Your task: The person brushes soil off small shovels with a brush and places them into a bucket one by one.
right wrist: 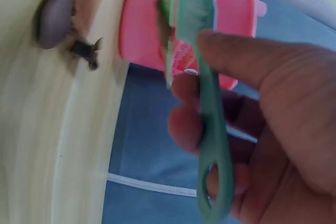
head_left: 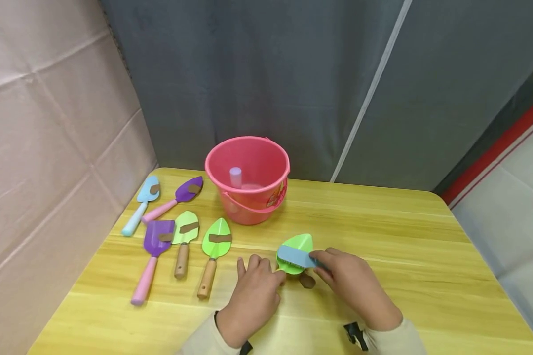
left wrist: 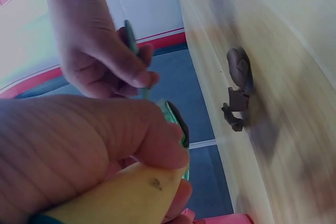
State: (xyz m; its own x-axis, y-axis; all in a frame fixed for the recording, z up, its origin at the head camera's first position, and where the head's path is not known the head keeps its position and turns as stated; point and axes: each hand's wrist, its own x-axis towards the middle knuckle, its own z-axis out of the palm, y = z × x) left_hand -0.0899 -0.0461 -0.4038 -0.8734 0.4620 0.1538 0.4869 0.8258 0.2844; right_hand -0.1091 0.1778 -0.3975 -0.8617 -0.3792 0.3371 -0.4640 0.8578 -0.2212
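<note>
My left hand [head_left: 253, 301] grips a small green-bladed trowel by its handle, which looks yellow wood [left wrist: 115, 198] in the left wrist view. Over the table, the trowel's leaf-shaped blade [head_left: 305, 240] faces up. My right hand [head_left: 353, 281] holds a blue-green brush [right wrist: 212, 114], thumb on one side and fingers curled round its handle. In the head view the brush head [head_left: 290, 255] lies across the blade, bristles down. Below the blade, on the table, a brown lump [head_left: 307, 280] lies close to smaller dark brown scraps [left wrist: 238, 99].
A pink bucket [head_left: 248, 209] stands at the back with a lilac cylinder [head_left: 236, 177] inside. On the left lie a light blue trowel [head_left: 148, 190], purple trowels [head_left: 157, 241] with pink handles, and green trowels [head_left: 216, 244] with wooden handles. Their blades carry brown patches.
</note>
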